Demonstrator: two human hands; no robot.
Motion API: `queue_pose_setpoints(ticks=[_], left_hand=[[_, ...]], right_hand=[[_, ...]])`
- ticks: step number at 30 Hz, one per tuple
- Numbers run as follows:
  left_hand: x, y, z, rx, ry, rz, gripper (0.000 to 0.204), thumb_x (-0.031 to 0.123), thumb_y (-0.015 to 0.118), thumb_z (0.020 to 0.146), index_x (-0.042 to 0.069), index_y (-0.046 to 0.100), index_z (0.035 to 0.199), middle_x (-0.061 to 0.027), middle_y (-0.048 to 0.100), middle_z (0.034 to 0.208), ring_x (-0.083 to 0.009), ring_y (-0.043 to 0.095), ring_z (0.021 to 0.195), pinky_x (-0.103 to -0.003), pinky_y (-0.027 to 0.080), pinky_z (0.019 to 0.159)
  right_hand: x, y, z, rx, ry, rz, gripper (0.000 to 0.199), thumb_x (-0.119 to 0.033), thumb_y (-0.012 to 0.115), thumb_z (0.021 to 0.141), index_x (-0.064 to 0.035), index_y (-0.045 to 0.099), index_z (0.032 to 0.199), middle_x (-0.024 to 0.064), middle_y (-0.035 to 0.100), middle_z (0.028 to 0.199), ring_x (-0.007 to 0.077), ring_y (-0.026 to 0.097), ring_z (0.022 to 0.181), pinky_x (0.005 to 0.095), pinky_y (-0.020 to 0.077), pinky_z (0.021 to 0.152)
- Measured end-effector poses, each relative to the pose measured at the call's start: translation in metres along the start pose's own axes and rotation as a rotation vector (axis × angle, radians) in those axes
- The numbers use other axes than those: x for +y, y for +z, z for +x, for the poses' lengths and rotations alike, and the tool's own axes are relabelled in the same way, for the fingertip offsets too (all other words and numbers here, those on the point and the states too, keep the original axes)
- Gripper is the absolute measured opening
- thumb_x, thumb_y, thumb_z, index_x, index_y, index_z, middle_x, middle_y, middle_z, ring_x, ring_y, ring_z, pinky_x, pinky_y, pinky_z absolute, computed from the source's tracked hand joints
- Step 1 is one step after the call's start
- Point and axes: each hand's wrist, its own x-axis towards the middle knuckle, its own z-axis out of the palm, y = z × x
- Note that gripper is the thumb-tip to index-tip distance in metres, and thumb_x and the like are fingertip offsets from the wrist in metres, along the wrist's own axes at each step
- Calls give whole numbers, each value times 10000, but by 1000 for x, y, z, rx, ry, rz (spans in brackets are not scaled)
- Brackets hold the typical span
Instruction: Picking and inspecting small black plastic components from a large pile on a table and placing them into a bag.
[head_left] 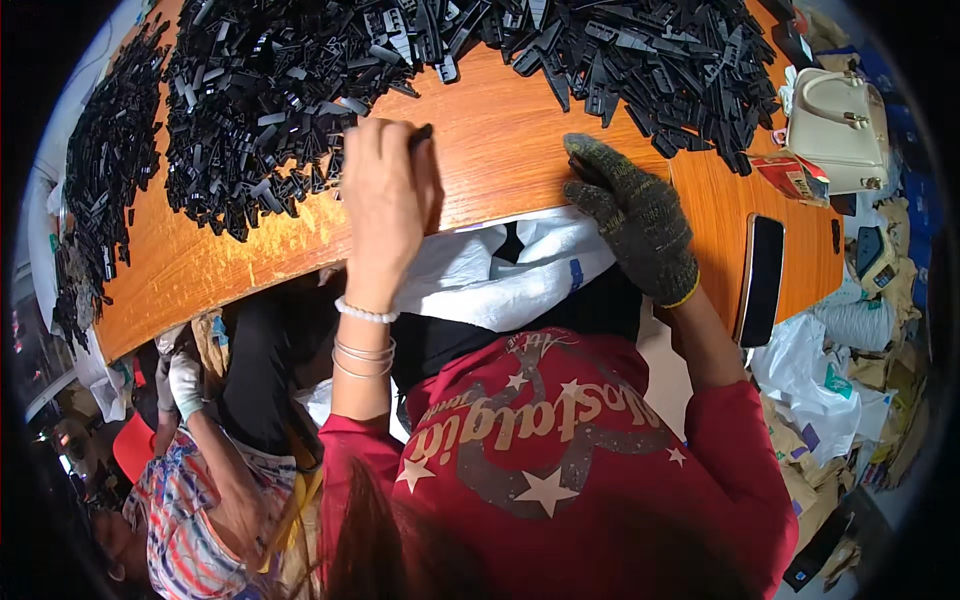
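Observation:
My bare left hand (pixel 383 195) is over the table's near edge, beside the pile of small black plastic parts (pixel 265 110). Its fingers are curled, and a small black plastic piece (pixel 422 133) sticks out at the fingertips. To the right, my right hand (pixel 645 220) wears a dark knitted glove with a yellow cuff edge. Thumb and forefinger pinch together on a narrow black plastic piece (pixel 588 173), mostly hidden by the glove. Beyond that hand lies a heap of longer, ribbed black plastic parts (pixel 640 60). White sacking (pixel 520 280) hangs at the table edge over my lap.
More black parts (pixel 105 150) cover the table's left end. On the wooden table (pixel 490 130), a phone (pixel 763 280) and a red packet (pixel 795 178) lie at the right, near a cream handbag (pixel 838 125). Another person (pixel 215 480) with gloved hands sits at the lower left.

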Motion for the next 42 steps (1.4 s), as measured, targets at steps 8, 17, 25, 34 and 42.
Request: queue_pose_setpoints(ticks=[8,17,25,34,42], left_hand=[[20,7,-9,-62,130,-302,161,-69,658,756,-28,588,895,-154,592,959,-331,593,827,-382,492,698],[18,5,-5,-228,-108,-456,160,10,703,753,-21,620,885,-135,581,898,-315,573,842,-387,472,747],[34,8,-9,-215,49,-447,155,33,675,776,-23,625,913,-120,545,870,-291,548,817,-385,466,713],[34,14,-7,-206,95,-370,155,41,665,787,0,596,920,-113,534,872,-289,540,803,-384,467,704],[30,14,-10,-191,166,-402,192,26,677,728,13,599,903,-109,560,928,-281,549,820,-378,480,710]], right_hand=[[2,2,5,18,-47,-97,412,-277,636,898,-99,587,1266,140,670,1115,264,671,966,373,527,826],[-12,7,21,-70,-45,-138,393,-349,619,897,-105,594,1204,117,684,983,269,676,862,383,529,742],[-18,-4,29,-197,-145,-379,379,-430,579,902,-101,664,1070,102,688,913,277,671,793,394,525,698],[-20,-10,34,-218,-192,-445,323,-289,691,838,-97,681,1098,95,706,959,256,685,841,353,531,721],[-17,-10,36,-160,-215,-407,330,-283,699,833,-102,680,1108,100,704,973,259,685,846,353,533,730]])
